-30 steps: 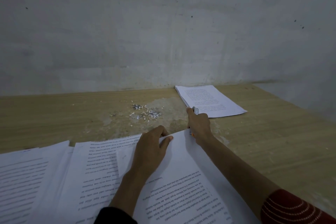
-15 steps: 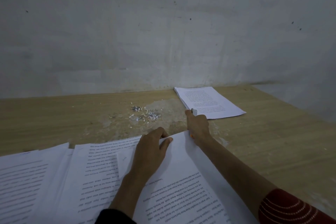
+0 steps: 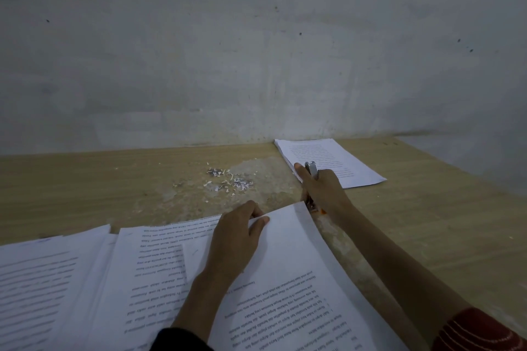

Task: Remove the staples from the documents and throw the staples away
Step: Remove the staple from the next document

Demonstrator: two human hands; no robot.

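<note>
Head view: the left hand (image 3: 236,239) lies on the near document (image 3: 288,271). Its fingers (image 3: 245,206) are curled over the far edge of the top sheets and the thumb (image 3: 261,221) is pressed on the upper face, so the edge is pinched between them. The sheets bow upward just to the right of that thumb. The printed lines run upside down under the wrist.

The right hand (image 3: 323,194) is beyond and to the right of the left fingertips, wrapped around a silver tool (image 3: 311,169). The tool's bright end sticks out past the knuckles, and one finger (image 3: 299,169) lies stretched forward alongside it while the others are closed round the body. The tool's lower end, with a bit of orange showing, sits at the document's far right corner, just under the heel of this hand. Whether it bites the paper cannot be told, and the staple itself is too small to see.

A scatter of loose staples (image 3: 228,181) and paper bits lies on the wooden table (image 3: 427,225), past the left fingers and to the left of the right hand, apart from both. Another stack of printed sheets (image 3: 342,162) lies flat just beyond the right fingertips, against the grey wall (image 3: 256,51). A further pile of papers (image 3: 42,279) lies well to the left of the left hand. The right forearm ends in a red patterned sleeve (image 3: 479,330).
</note>
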